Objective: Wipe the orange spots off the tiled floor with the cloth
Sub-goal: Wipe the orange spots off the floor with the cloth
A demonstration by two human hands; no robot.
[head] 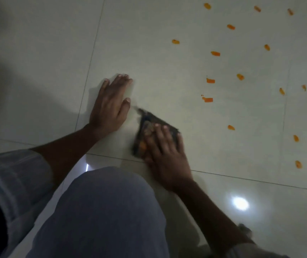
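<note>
Under the right hand [164, 151] lies the soft, light cloth [150, 127], flat fingers pressing it; left hand [110, 107] rests open on the floor [167, 75], orange spots [210, 80] remaining.

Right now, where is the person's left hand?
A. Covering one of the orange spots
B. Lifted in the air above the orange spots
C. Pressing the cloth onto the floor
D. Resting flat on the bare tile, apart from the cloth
D: the left hand lies flat with straight fingers on the tiled floor, while the right hand presses the dark cloth; the orange spots lie further right.
</note>
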